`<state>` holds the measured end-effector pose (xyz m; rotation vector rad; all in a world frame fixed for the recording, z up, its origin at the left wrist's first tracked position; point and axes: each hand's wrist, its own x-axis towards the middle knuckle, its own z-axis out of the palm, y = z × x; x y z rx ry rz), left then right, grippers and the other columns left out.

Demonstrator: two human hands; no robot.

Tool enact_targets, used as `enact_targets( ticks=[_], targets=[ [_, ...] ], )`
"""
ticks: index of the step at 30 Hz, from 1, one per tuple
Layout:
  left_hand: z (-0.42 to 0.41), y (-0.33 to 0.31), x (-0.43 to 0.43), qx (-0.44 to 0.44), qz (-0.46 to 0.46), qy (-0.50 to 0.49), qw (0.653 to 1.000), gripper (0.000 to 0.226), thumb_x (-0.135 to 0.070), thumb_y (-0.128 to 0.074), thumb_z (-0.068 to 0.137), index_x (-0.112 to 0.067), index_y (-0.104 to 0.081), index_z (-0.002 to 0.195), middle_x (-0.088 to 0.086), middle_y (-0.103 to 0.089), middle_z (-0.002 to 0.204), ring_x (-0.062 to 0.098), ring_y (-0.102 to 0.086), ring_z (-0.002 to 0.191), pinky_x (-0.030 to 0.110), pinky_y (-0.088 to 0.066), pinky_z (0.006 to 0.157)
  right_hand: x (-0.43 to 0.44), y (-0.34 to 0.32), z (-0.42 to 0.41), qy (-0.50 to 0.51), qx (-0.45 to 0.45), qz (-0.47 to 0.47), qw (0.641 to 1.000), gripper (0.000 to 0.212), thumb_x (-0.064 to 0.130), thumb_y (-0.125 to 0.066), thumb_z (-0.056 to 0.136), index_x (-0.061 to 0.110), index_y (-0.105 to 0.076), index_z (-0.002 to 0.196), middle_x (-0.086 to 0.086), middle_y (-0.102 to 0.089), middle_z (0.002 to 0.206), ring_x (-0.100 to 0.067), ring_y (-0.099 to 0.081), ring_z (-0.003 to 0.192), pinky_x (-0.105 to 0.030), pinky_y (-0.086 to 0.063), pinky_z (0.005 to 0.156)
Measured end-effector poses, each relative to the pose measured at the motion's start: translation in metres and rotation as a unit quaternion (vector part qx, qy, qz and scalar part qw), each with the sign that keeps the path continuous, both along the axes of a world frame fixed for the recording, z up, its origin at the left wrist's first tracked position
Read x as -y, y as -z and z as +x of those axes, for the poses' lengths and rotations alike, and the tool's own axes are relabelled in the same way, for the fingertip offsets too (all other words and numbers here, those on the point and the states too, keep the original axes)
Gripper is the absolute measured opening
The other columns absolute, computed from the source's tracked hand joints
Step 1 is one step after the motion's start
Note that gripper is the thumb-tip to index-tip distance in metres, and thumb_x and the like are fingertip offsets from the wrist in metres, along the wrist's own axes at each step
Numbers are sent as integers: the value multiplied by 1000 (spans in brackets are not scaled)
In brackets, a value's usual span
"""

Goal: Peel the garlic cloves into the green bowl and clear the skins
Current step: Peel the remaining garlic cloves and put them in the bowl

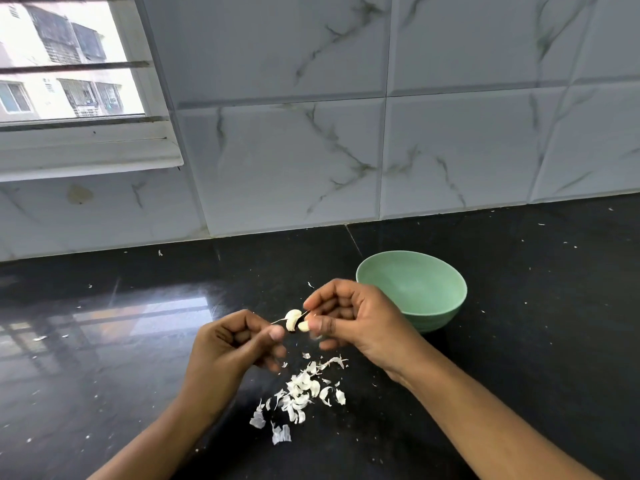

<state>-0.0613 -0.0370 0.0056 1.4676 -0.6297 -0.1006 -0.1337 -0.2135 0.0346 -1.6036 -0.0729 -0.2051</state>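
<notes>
Above the black counter, my right hand pinches a white garlic clove between thumb and forefinger, and a second small clove piece shows at my thumb tip. My left hand has curled fingers and pinches a thin strip of skin that runs off the clove's left side. The green bowl stands on the counter just behind and to the right of my right hand; what I can see of its inside holds nothing. A pile of white garlic skins lies on the counter below my hands.
Small skin flakes are scattered over the glossy black countertop. A marble-tiled wall rises at the back of the counter, and a window sits at the upper left.
</notes>
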Motion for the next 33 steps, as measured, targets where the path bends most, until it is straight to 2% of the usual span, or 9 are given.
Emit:
enact_targets(
  ticks=[3, 7, 11, 15, 17, 19, 23, 29, 33],
  targets=[
    [4, -4, -3, -24, 34, -24, 999, 56, -68, -71, 62, -13, -72, 72, 15, -71, 69, 24, -66, 54, 24, -53, 52, 13, -11, -2, 40, 26, 4, 999, 21, -2, -70, 79, 13, -64, 93, -4, -68, 83, -9, -67, 73, -22, -56, 59],
    [2, -20, 12, -22, 114, -27, 993, 21, -34, -62, 78, -20, -73, 87, 5, -74, 91, 21, -70, 85, 36, -56, 72, 28, -25, -7, 83, 58, -57, 993, 22, 1, -72, 79, 19, -65, 90, -3, -70, 86, -10, -67, 78, -22, -55, 62],
    [8, -42, 54, -94, 168, 23, 981, 22, -21, -65, 87, -22, -67, 109, -1, -70, 108, 14, -63, 102, 43, -51, 92, 57, -34, -7, 159, 74, -133, 975, 18, 0, -73, 77, 17, -69, 83, 0, -69, 79, -10, -65, 75, -25, -58, 68],
    [14, -41, 120, -104, 195, 14, 975, 45, -23, -65, 88, -13, -52, 131, 2, -60, 121, 11, -58, 98, 28, -49, 84, 89, -32, -11, 233, 64, -198, 950, 10, 4, -75, 78, 12, -73, 83, 1, -69, 74, -6, -65, 71, -20, -57, 68],
    [10, -30, 145, -167, 171, 30, 970, 38, -12, -63, 89, -4, -53, 124, 7, -63, 112, 14, -61, 85, 19, -51, 68, 99, -30, -13, 268, 71, -269, 922, 8, 9, -75, 78, 16, -73, 82, 8, -68, 73, 0, -64, 70, -13, -53, 68],
    [9, -17, 159, -182, 161, 22, 970, 36, -1, -57, 86, -4, -55, 122, 9, -67, 104, 18, -63, 84, 24, -52, 70, 107, -31, -15, 291, 74, -329, 895, 10, 12, -76, 78, 19, -71, 84, 13, -66, 72, 3, -62, 70, -6, -46, 67],
    [9, -7, 161, -127, 172, -11, 977, 48, 7, -44, 81, -15, -55, 122, 5, -67, 103, 20, -64, 95, 34, -54, 82, 116, -29, -19, 265, 41, -388, 882, 16, 9, -73, 79, 22, -68, 87, 13, -65, 76, 3, -61, 73, -7, -46, 68],
    [-1, -4, 151, 9, 189, 1, 982, 60, 8, -42, 80, -37, -50, 119, -19, -62, 102, -3, -59, 95, 10, -45, 70, 114, -25, -19, 184, -46, -450, 873, 24, 0, -66, 81, 20, -68, 93, 7, -67, 85, -3, -63, 78, -11, -47, 69],
    [-3, -2, 150, 21, 180, 5, 983, 61, 8, -42, 81, -37, -48, 121, -18, -61, 106, -1, -59, 97, 12, -45, 73, 112, -23, -18, 177, -64, -474, 860, 28, -3, -60, 84, 20, -68, 97, 6, -66, 91, -4, -62, 82, -14, -48, 73]
  ],
)
